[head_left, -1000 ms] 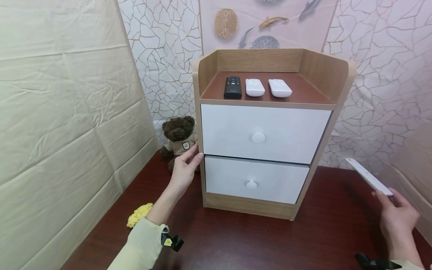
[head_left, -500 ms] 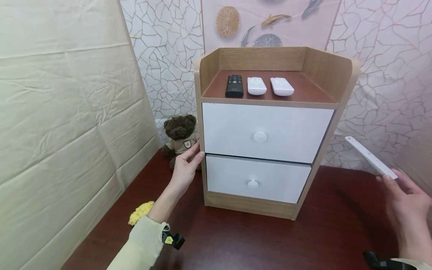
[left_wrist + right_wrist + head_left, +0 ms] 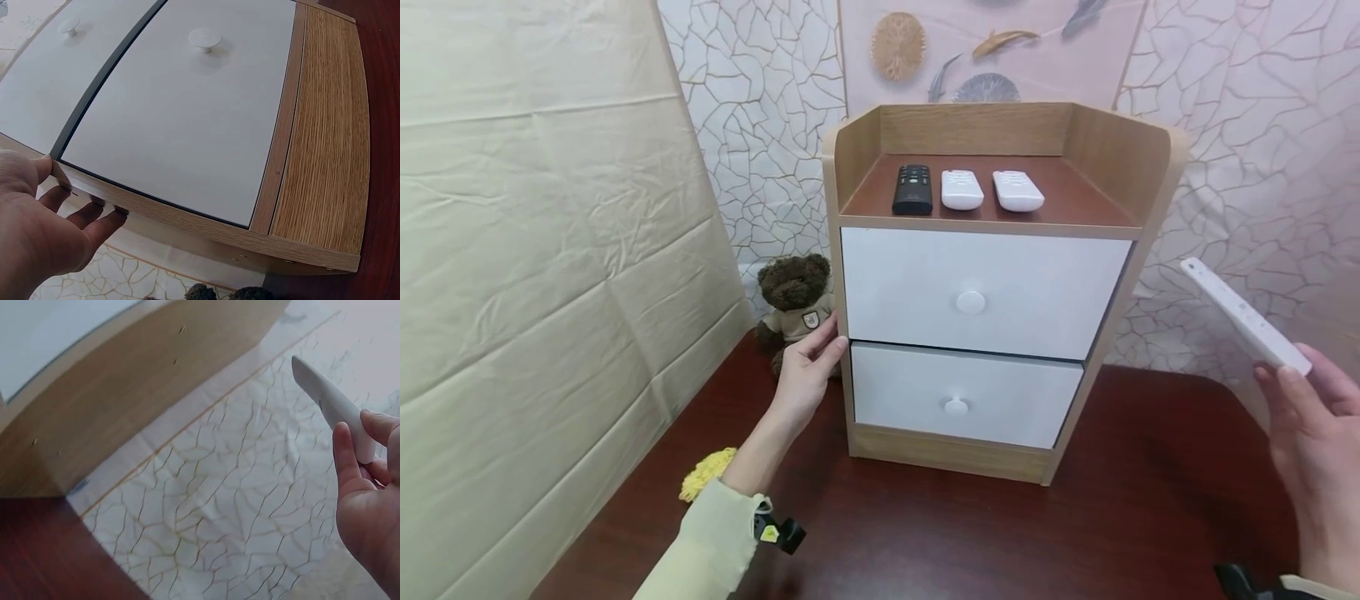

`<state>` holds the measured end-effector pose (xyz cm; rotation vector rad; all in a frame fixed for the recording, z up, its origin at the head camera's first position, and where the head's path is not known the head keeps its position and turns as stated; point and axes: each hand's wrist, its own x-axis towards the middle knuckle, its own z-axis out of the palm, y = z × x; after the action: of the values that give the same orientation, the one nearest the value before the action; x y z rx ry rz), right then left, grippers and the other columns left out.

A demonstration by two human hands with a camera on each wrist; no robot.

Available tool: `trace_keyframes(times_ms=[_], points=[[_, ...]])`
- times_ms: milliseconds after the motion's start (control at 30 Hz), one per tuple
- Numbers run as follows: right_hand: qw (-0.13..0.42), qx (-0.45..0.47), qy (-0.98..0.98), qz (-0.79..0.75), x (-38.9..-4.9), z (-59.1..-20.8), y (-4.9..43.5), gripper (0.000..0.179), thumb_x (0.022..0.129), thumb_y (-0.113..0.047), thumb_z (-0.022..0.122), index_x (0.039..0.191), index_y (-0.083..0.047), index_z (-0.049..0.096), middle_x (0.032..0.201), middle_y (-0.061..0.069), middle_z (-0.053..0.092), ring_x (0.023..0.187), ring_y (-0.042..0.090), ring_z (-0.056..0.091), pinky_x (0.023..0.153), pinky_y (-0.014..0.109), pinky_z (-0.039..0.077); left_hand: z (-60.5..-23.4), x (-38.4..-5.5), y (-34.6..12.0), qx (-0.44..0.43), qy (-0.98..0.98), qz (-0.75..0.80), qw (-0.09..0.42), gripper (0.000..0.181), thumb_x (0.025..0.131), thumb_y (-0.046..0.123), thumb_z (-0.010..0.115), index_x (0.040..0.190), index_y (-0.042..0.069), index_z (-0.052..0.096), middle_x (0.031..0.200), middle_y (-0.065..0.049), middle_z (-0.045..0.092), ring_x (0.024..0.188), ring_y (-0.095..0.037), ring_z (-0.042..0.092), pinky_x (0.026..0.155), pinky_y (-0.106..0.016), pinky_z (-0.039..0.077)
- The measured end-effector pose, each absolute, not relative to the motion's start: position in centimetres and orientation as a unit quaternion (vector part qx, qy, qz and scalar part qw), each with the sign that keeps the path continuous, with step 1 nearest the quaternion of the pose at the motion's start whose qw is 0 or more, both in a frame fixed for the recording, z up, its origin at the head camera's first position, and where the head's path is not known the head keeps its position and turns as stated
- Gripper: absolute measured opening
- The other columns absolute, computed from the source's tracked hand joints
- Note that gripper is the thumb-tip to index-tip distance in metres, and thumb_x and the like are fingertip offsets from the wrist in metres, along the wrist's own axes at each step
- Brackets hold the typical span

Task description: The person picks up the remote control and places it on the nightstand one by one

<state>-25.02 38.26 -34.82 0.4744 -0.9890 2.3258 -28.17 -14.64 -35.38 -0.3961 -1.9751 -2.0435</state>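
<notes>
A two-drawer cabinet (image 3: 951, 454) with wooden sides and white drawer fronts stands on a dark red table. My left hand (image 3: 805, 375) grips its left edge at mid height; in the left wrist view the thumb lies at the front edge and the fingers bend along the side panel (image 3: 187, 212). Off to the right of the cabinet, my right hand (image 3: 1318, 450) pinches the near end of a slim white remote control (image 3: 1243, 315). Its far end points up and toward the wall. The right wrist view shows the remote control (image 3: 334, 403) edge-on.
On the cabinet top lie a black remote (image 3: 913, 190) and two white remotes, one (image 3: 962, 190) in the middle and another (image 3: 1018, 192) to its right. A brown teddy bear (image 3: 793, 283) sits behind the left side. A yellow fluffy thing (image 3: 707, 475) lies beside my left forearm.
My right hand has risen and moved to the right, lifting the white remote control from low beside the cabinet to about the upper drawer's height. My left hand keeps its place on the cabinet edge.
</notes>
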Motion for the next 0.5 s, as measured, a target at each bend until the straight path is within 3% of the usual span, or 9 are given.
trace_keyframes(times_ms=[133,500], points=[[0.247,0.248,-0.301,0.887,-24.6,-33.9,37.8,0.031,0.099,0.02,0.046,0.128,0.022,0.057,0.12,0.024,0.064,0.111,0.029,0.067,0.096,0.033,0.054,-35.4,-28.2,-14.6,-0.133,-0.677,-0.711,0.134,0.053,0.106,0.007,0.057,0.156,0.001,0.04,0.16,-0.016,0.038,0.143,-0.028,0.042,0.113,-0.044,0.039],[0.195,0.349,-0.244,0.883,-23.4,-32.4,36.8,0.03,0.102,0.019,0.039,0.129,0.026,0.05,0.117,0.029,0.061,0.107,0.037,0.064,0.096,0.039,0.056,-35.6,-28.4,-14.6,-0.128,-0.682,-0.707,0.137,0.053,0.106,0.007,0.058,0.156,0.001,0.04,0.161,-0.015,0.037,0.142,-0.028,0.042,0.112,-0.047,0.04]])
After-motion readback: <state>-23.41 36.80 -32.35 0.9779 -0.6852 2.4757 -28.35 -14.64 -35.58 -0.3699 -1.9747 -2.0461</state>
